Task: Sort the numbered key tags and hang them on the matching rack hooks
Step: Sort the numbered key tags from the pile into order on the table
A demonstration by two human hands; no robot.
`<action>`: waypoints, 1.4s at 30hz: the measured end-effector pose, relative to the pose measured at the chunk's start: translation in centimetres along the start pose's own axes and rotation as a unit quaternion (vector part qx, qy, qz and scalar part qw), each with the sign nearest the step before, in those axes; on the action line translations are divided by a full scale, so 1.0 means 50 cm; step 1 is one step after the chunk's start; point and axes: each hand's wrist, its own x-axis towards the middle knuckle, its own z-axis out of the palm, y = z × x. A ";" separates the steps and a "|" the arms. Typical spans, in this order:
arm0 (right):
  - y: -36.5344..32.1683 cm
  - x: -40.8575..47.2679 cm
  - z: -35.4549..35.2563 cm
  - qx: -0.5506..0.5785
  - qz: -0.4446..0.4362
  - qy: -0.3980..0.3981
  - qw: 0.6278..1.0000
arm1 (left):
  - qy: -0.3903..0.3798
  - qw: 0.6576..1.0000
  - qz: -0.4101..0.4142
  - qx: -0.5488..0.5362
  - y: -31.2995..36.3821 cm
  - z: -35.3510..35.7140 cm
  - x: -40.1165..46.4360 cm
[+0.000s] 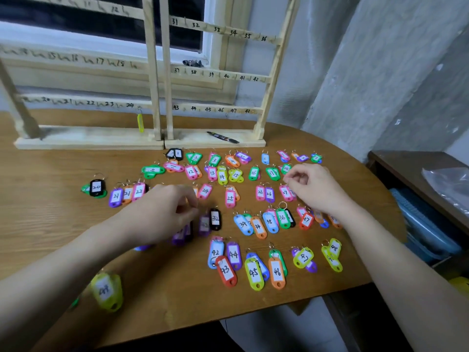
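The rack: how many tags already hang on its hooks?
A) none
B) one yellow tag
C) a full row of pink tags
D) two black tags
B: a single yellow tag hangs by the 24 mark on the rack; the other tags, like the orange 43 tag, lie on the table.

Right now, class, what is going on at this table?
A person is sorting numbered key tags laid out in rough number order on the wooden table. The left hand reaches among purple tags beside the black tag 32; the right hand, fingers curled, hovers near tags 18 and 27. On the wooden rack, only one yellow tag hangs, near hook 24.
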 end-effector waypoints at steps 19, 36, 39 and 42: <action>-0.636 0.176 0.461 0.096 -0.247 -0.163 0.950 | 0.270 0.902 -0.336 0.029 -0.453 -0.282 -0.347; -0.926 0.228 0.713 0.029 -0.260 -0.178 0.949 | 0.274 0.864 -0.368 0.205 -0.633 -0.323 -0.389; -0.956 0.234 0.714 -0.043 -0.286 -0.175 0.941 | 0.290 0.867 -0.353 0.200 -0.627 -0.320 -0.391; -0.969 0.235 0.699 -0.109 -0.319 -0.169 0.926 | 0.310 0.872 -0.327 0.190 -0.630 -0.320 -0.394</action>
